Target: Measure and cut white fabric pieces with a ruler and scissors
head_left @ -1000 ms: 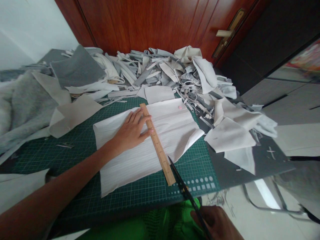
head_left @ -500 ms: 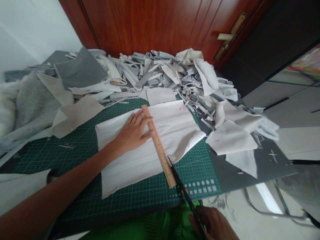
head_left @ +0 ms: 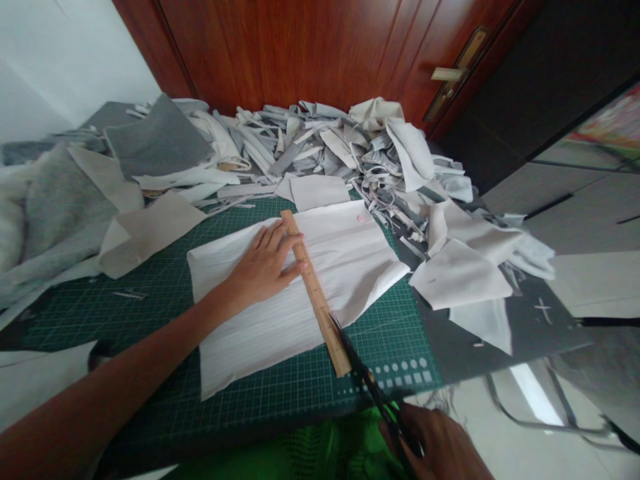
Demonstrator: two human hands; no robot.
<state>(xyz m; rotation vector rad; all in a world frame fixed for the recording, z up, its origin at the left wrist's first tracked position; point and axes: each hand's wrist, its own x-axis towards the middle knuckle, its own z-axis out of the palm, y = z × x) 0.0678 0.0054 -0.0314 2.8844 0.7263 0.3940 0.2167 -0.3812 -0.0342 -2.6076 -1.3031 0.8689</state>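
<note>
A white pleated-looking cloth (head_left: 255, 340) lies on the green cutting mat (head_left: 395, 327), its right front corner folded up. Across it runs a wooden ruler (head_left: 316, 293), slanting toward me. My left hand (head_left: 267, 263) rests flat with fingers spread, the thumb and index finger on the ruler and the rest on the cloth. Black scissors (head_left: 367, 380) are gripped in my right hand (head_left: 435, 437) at the front edge. Their tips meet the cloth beside the ruler's right side; the far blade may be hidden under the cloth. A small pink piece (head_left: 361, 218) sits on the cloth's far right.
Heaped grey and white fabric scraps (head_left: 300, 143) line the back of the table, against a wooden door (head_left: 280, 53). More cloth pieces (head_left: 460, 273) lie to the right, and larger grey cloths (head_left: 65, 207) to the left. A metal chair frame (head_left: 530, 420) stands at lower right.
The scissors and my right hand have shifted slightly, and the handles look a little wider apart. My left hand and the ruler stay in place on the cloth.
</note>
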